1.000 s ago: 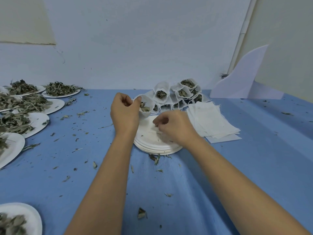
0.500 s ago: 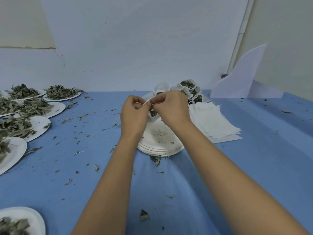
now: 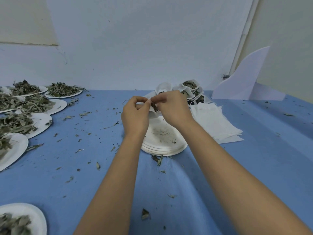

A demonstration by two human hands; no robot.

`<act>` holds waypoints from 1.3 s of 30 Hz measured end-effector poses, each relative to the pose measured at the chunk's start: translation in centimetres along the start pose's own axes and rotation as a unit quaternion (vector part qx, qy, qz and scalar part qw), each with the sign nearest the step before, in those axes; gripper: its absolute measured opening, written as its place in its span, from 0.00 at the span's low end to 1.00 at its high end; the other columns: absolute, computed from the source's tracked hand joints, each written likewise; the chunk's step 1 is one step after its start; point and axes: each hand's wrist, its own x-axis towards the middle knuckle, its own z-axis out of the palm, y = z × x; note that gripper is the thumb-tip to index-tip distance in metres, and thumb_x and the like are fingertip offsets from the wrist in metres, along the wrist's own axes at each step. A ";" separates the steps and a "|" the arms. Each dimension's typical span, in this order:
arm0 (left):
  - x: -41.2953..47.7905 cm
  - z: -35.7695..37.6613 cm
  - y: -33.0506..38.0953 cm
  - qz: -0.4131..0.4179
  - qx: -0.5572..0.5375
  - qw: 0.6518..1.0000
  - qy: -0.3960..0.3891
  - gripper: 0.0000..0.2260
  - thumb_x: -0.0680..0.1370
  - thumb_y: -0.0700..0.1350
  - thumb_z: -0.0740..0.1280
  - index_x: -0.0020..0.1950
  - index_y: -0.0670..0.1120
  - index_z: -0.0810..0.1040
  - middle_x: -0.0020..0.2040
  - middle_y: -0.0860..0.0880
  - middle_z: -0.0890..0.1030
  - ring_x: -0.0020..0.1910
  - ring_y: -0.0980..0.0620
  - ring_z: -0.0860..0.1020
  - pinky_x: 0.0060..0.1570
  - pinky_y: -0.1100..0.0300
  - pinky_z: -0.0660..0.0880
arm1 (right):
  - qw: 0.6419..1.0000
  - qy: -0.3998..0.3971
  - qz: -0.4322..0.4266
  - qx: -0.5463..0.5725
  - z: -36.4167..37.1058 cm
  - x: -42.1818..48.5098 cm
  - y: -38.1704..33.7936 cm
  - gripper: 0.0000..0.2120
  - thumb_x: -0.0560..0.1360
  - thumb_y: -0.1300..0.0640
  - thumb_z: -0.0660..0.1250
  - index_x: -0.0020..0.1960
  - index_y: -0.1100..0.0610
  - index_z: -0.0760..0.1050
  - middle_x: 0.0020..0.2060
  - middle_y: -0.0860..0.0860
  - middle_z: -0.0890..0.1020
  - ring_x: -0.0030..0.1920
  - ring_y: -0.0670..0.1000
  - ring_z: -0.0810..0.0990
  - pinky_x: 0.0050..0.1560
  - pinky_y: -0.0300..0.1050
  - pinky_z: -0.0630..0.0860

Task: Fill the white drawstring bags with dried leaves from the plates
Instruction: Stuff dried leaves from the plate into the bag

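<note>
Both hands meet above a stack of white plates (image 3: 164, 143) that carries only crumbs. My left hand (image 3: 135, 116) pinches the rim of a small white drawstring bag (image 3: 152, 111) that has dark dried leaves in its mouth. My right hand (image 3: 172, 109) pinches the same bag's rim from the other side. Most of the bag is hidden behind my fingers. Behind my hands stand several filled white bags (image 3: 191, 89) in a cluster. A pile of flat unfilled bags (image 3: 213, 121) lies to the right of the plates.
Several white plates heaped with dried leaves (image 3: 32, 119) line the left side of the blue table (image 3: 84, 167), and another leaf plate (image 3: 20, 219) sits at the near left corner. Loose leaf bits are scattered over the cloth. A white folded sheet (image 3: 243, 82) leans at the back right.
My right hand rose from the plate stack to the bag in my left hand. Both hands now pinch the bag's rim, slightly higher than before.
</note>
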 end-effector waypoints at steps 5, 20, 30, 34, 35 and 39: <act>0.4 -0.3 -0.2 -0.022 -0.002 0.999 0.050 0.06 0.76 0.46 0.69 0.40 0.53 0.76 0.32 0.55 0.76 0.32 0.60 0.74 0.31 0.69 0.68 | 0.990 0.075 0.048 0.106 -0.7 -0.4 0.8 0.11 0.72 0.68 0.64 0.46 0.59 0.83 0.42 0.53 0.85 0.43 0.51 0.83 0.48 0.50 0.81; 1.0 -0.7 -0.8 -0.055 -0.045 0.994 0.079 0.07 0.76 0.45 0.69 0.39 0.54 0.76 0.37 0.54 0.77 0.36 0.58 0.74 0.35 0.66 0.70 | 0.866 -0.374 0.192 -0.271 -4.0 -0.9 2.0 0.18 0.70 0.50 0.74 0.50 0.64 0.81 0.30 0.51 0.71 0.25 0.49 0.62 0.27 0.38 0.61; 1.0 -0.5 -0.9 -0.054 -0.048 0.995 0.076 0.06 0.77 0.45 0.69 0.40 0.53 0.76 0.38 0.55 0.77 0.36 0.60 0.74 0.32 0.71 0.70 | 0.888 -0.347 0.143 -0.266 -3.9 -1.1 2.6 0.14 0.76 0.52 0.66 0.56 0.62 0.76 0.44 0.54 0.77 0.40 0.51 0.72 0.42 0.43 0.70; 0.9 -0.4 -1.0 -0.054 -0.049 0.995 0.073 0.07 0.76 0.44 0.69 0.39 0.54 0.75 0.38 0.55 0.77 0.37 0.58 0.74 0.34 0.67 0.70 | 0.944 -0.208 0.125 -0.222 -4.6 -0.5 3.4 0.11 0.79 0.57 0.62 0.42 0.63 0.77 0.24 0.49 0.67 0.25 0.46 0.62 0.23 0.36 0.60; 1.0 -0.4 -1.0 -0.053 -0.049 0.995 0.072 0.07 0.76 0.44 0.69 0.40 0.54 0.75 0.39 0.54 0.77 0.37 0.58 0.75 0.35 0.67 0.70 | 0.947 -0.190 0.125 -0.225 -4.7 -0.4 3.7 0.13 0.79 0.58 0.62 0.37 0.62 0.75 0.24 0.50 0.67 0.25 0.47 0.61 0.24 0.38 0.60; 0.9 -0.3 -1.0 -0.051 -0.044 0.995 0.068 0.07 0.76 0.44 0.68 0.40 0.53 0.76 0.39 0.53 0.77 0.38 0.56 0.75 0.36 0.65 0.71 | 0.945 -0.173 0.141 -0.239 -4.2 -0.3 5.0 0.11 0.78 0.61 0.63 0.51 0.67 0.80 0.36 0.55 0.77 0.31 0.49 0.68 0.31 0.41 0.65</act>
